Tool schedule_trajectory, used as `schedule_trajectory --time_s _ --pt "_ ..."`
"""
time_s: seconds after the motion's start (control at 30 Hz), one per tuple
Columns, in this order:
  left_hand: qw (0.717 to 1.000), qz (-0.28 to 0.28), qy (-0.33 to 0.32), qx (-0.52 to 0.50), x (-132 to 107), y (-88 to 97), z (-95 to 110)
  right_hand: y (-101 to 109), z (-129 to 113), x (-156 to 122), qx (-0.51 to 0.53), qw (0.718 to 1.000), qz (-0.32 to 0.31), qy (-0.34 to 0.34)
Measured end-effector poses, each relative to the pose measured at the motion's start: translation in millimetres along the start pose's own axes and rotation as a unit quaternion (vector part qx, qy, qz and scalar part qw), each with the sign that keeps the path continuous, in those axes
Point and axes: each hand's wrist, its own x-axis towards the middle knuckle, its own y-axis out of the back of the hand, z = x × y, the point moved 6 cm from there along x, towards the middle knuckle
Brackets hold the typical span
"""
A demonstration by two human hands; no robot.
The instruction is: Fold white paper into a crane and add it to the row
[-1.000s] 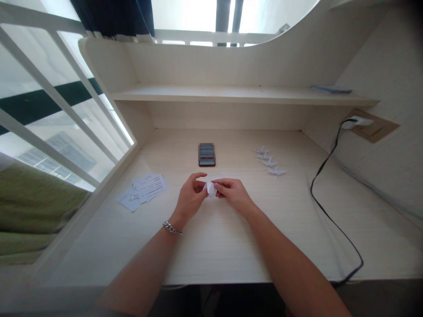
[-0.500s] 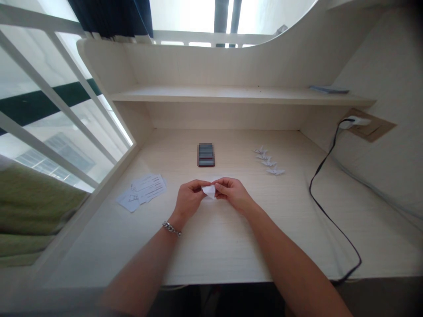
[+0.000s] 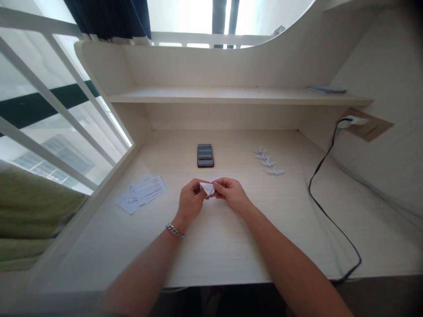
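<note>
A small folded piece of white paper [image 3: 207, 189] is held over the middle of the desk, its front face a downward-pointing triangle. My left hand [image 3: 191, 195] pinches its left side, with a chain bracelet on that wrist. On the other side, my right hand [image 3: 229, 191] grips the right edge between thumb and fingers. Fingers partly hide the back of the paper. Beyond the hands lies a phone [image 3: 205, 156], its screen blurred. To the right, several folded paper cranes [image 3: 268, 163] sit in a slanting row.
Several printed paper sheets [image 3: 142, 193] overlap at the left of the desk [image 3: 218, 246]. A black cable [image 3: 319, 204] runs from the wall socket [image 3: 366, 124] down the right side. A shelf [image 3: 205, 93] spans the back, and a white railing [image 3: 69, 105] borders the left.
The folded paper has tilted and now shows a clearer triangular face. My left hand has shifted slightly and turned at the wrist; my right hand has stayed nearly in place.
</note>
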Motion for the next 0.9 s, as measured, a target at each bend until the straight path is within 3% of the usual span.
schedule_trajectory --time_s 0.2,0.37,0.57,0.73,0.9 --pt "0.998 -0.025 -0.017 0.055 0 0.5 4 1 1 1 -0.008 1.000 -0.007 -0.007" --pt "0.999 -0.025 0.001 0.035 0 -1.0 -7 1 -1 0 -0.006 1.000 -0.005 -0.001" --pt "0.999 -0.036 -0.009 0.031 2 -5.0 -2 1 3 2 0.007 1.000 0.007 -0.018" --pt "0.997 -0.039 0.060 -0.026 1 -6.1 -6 1 6 3 0.019 1.000 0.006 -0.024" --pt "0.987 -0.088 0.106 -0.080 -1 -13.3 -10 4 5 3 0.015 0.999 0.026 -0.026"
